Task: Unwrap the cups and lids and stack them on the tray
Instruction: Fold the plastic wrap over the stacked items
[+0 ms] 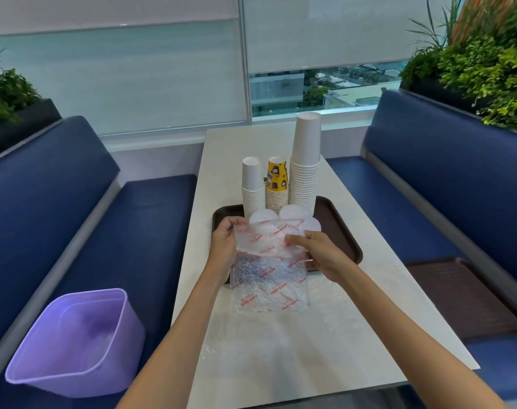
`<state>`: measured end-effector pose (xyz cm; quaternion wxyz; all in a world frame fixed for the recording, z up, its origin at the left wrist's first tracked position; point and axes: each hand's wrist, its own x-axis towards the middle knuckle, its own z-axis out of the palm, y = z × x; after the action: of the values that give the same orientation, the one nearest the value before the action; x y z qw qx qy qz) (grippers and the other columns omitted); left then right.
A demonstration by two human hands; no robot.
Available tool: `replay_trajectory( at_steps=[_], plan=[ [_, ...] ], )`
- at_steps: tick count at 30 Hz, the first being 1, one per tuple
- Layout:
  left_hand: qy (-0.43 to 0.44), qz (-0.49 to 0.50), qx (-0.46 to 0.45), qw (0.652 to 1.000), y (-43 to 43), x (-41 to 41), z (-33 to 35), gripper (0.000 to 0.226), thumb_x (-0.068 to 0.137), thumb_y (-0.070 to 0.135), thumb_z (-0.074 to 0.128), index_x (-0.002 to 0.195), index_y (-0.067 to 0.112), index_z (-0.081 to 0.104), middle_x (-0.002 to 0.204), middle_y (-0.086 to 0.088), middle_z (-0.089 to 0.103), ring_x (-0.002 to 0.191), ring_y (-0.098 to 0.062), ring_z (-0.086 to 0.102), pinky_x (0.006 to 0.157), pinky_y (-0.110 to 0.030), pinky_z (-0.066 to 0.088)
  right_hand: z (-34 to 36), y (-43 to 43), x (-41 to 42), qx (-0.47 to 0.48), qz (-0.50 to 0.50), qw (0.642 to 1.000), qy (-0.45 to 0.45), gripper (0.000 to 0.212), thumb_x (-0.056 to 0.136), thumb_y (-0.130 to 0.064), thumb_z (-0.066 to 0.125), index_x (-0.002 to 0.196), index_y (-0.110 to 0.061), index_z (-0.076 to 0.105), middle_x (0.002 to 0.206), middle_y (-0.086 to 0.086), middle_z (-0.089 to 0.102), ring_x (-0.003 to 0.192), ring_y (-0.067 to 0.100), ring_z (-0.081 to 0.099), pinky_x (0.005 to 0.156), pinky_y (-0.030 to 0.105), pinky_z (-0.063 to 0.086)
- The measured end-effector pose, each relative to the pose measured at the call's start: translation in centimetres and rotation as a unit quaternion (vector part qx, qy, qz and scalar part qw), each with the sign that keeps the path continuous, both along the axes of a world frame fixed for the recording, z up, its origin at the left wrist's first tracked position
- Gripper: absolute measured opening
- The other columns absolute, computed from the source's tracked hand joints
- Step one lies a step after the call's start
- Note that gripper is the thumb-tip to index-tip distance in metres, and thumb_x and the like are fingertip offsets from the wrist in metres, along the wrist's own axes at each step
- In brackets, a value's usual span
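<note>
Left hand (224, 245), right hand (320, 252): fingers clamped on wrapper (269, 280); tray (349, 231) holds cup stacks (305, 178), lids (262, 216).

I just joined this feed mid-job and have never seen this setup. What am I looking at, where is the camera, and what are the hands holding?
There is no machine here: a person works with bare hands. The single picture comes from a wide-angle camera on their head, looking forward and down. The left hand and right hand both grip a clear plastic wrapper with red print, over the near edge of a brown tray on the table. On the tray stand three upside-down cup stacks: a short white stack, a yellow-printed stack and a tall white stack, with clear lids in front. A purple bin sits on the left bench, a second tray on the right bench. Whether the wrapper is empty, I cannot tell.
</note>
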<state>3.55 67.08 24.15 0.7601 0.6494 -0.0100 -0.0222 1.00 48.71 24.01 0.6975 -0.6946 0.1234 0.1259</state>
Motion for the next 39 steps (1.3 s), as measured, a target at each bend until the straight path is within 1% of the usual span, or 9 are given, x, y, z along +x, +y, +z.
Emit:
replay_trajectory(
  at_steps=[4, 8, 11, 16, 19, 23, 30, 36, 39],
  plan=[
    [0.071, -0.003, -0.024, 0.997, -0.3, -0.5, -0.7, 0.032, 0.102, 0.033, 0.036, 0.131, 0.021, 0.044, 0.111, 0.001, 0.059, 0.096, -0.014, 0.06, 0.074, -0.026, 0.053, -0.8, 0.1, 0.1, 0.03, -0.059, 0.998, -0.014, 0.025, 0.094, -0.023, 0.058, 0.114, -0.009, 0.059, 0.111, 0.007, 0.063, 0.088, 0.016, 0.062, 0.07, 0.028, 0.05],
    [0.096, -0.046, 0.028, 0.994, -0.4, -1.3, -2.0, 0.049, 0.097, 0.055, 0.026, 0.132, 0.027, 0.044, 0.115, 0.006, 0.058, 0.1, -0.01, 0.058, 0.08, -0.026, 0.049, -1.2, 0.1, 0.4, 0.017, -0.084, 0.996, -0.035, 0.033, 0.096, -0.026, 0.054, 0.126, -0.011, 0.051, 0.113, 0.004, 0.06, 0.093, 0.017, 0.061, 0.067, 0.025, 0.052],
    [0.075, -0.039, 0.067, 0.994, -1.0, -1.9, -2.7, 0.039, 0.093, 0.042, 0.051, 0.126, 0.021, 0.046, 0.117, 0.004, 0.06, 0.099, -0.007, 0.06, 0.079, -0.024, 0.052, -1.7, 0.3, 0.7, -0.002, -0.086, 0.996, -0.035, 0.048, 0.096, -0.031, 0.054, 0.138, -0.01, 0.043, 0.132, 0.008, 0.055, 0.116, 0.026, 0.056, 0.093, 0.039, 0.05],
    [0.06, 0.031, 0.082, 0.994, -1.6, -2.0, -4.0, 0.019, 0.092, 0.017, 0.06, 0.11, 0.017, 0.053, 0.115, -0.006, 0.063, 0.101, -0.019, 0.062, 0.085, -0.035, 0.054, -1.9, 0.5, 0.3, 0.007, -0.075, 0.996, -0.037, 0.054, 0.092, -0.035, 0.058, 0.138, -0.012, 0.041, 0.134, 0.007, 0.054, 0.12, 0.027, 0.054, 0.102, 0.045, 0.045],
    [0.054, 0.055, 0.063, 0.995, -1.7, -2.1, -4.2, 0.014, 0.092, 0.017, 0.061, 0.104, 0.019, 0.055, 0.109, -0.003, 0.064, 0.099, -0.017, 0.063, 0.087, -0.038, 0.054, -2.2, -0.1, 0.0, 0.008, -0.048, 0.999, -0.023, 0.039, 0.09, -0.038, 0.061, 0.121, -0.016, 0.055, 0.123, 0.003, 0.062, 0.112, 0.024, 0.059, 0.1, 0.043, 0.046],
    [0.045, 0.077, 0.07, 0.994, -1.9, -2.3, -4.3, 0.017, 0.091, 0.021, 0.062, 0.107, 0.015, 0.056, 0.105, -0.001, 0.064, 0.1, -0.018, 0.063, 0.086, -0.038, 0.055, -2.8, -0.7, -0.5, 0.051, -0.028, 0.998, -0.008, 0.012, 0.09, -0.021, 0.063, 0.098, -0.012, 0.065, 0.108, 0.009, 0.068, 0.096, 0.023, 0.065, 0.088, 0.039, 0.053],
    [0.03, -0.036, 0.096, 0.994, -0.4, -3.0, -4.0, 0.027, 0.087, 0.017, 0.066, 0.114, 0.014, 0.059, 0.11, -0.002, 0.067, 0.099, -0.016, 0.065, 0.081, -0.032, 0.056, -3.2, -1.6, -0.4, 0.07, -0.052, 0.996, -0.003, 0.02, 0.087, -0.015, 0.066, 0.107, -0.009, 0.065, 0.116, 0.012, 0.066, 0.108, 0.03, 0.062, 0.097, 0.047, 0.049],
    [0.002, 0.005, 0.123, 0.992, 0.2, -3.2, -4.1, 0.014, 0.091, 0.018, 0.062, 0.105, 0.016, 0.063, 0.1, 0.002, 0.068, 0.09, -0.009, 0.065, 0.07, -0.016, 0.055, -3.2, -1.8, -0.7, 0.102, 0.016, 0.995, 0.015, 0.023, 0.087, -0.007, 0.063, 0.11, -0.01, 0.063, 0.114, 0.009, 0.067, 0.108, 0.028, 0.063, 0.094, 0.042, 0.051],
    [0.013, -0.004, 0.094, 0.995, 0.4, -3.5, -4.0, 0.015, 0.092, 0.018, 0.059, 0.106, 0.016, 0.062, 0.102, 0.003, 0.068, 0.091, -0.009, 0.066, 0.07, -0.018, 0.055, -3.3, -2.1, -0.7, 0.094, 0.015, 0.995, 0.015, 0.027, 0.088, -0.004, 0.062, 0.114, -0.007, 0.063, 0.114, 0.01, 0.067, 0.108, 0.029, 0.063, 0.091, 0.038, 0.054]
  ],
)
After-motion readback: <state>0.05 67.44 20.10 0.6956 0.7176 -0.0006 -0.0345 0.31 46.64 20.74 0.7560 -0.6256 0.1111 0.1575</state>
